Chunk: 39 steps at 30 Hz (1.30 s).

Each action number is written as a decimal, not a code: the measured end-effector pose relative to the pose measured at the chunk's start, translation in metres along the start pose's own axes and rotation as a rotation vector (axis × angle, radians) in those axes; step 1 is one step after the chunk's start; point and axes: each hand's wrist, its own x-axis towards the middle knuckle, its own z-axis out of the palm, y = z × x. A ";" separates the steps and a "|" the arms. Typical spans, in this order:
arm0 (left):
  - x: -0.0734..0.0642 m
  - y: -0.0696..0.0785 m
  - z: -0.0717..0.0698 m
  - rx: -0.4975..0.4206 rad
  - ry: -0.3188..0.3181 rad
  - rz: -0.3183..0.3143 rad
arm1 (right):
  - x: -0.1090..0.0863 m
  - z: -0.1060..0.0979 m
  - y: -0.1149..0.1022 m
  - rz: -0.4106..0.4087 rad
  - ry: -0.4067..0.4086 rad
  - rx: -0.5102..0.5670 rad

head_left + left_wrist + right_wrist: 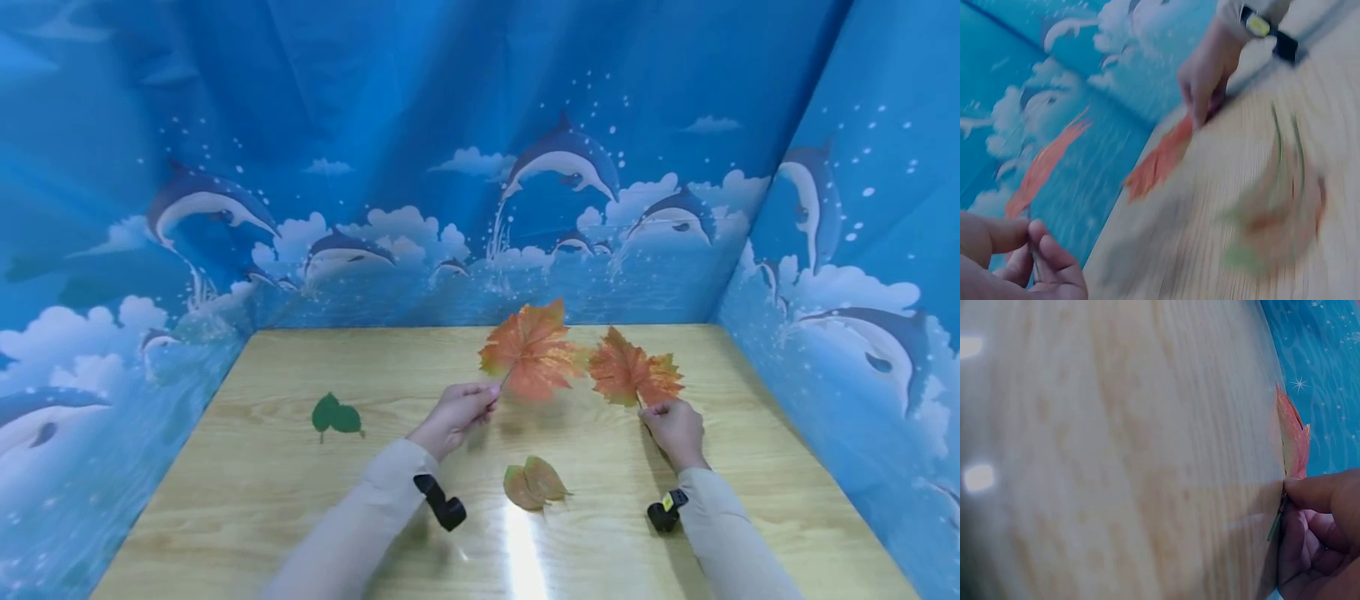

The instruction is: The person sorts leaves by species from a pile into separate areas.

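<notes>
An orange maple leaf (531, 350) with yellow-green edges is held up by its stem, which my left hand (459, 414) pinches between thumb and fingers. In the left wrist view that leaf (1044, 169) appears almost edge-on above the left hand (1029, 256). My right hand (677, 431) pinches the stem of a second, redder maple leaf (633, 371) at the right of the table. From the right wrist view, thumb and fingers (1319, 494) close on a green stem end, with the leaf (1294, 437) beyond them.
Two brownish-green oval leaves (534, 483) lie overlapping on the wooden table (420, 358), between the forearms. Two small green leaves (335, 415) lie on the left side. Blue dolphin-print curtains (420, 167) stand along the table's back and sides.
</notes>
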 end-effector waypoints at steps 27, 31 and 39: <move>0.018 -0.053 0.165 -0.524 0.180 -0.049 | -0.003 0.000 0.003 -0.050 0.063 -0.026; 0.012 -0.061 0.177 -0.435 0.238 0.011 | -0.002 0.000 0.003 -0.058 0.062 -0.026; 0.005 -0.072 0.185 -0.490 0.212 -0.008 | -0.001 0.002 0.003 -0.048 0.049 -0.027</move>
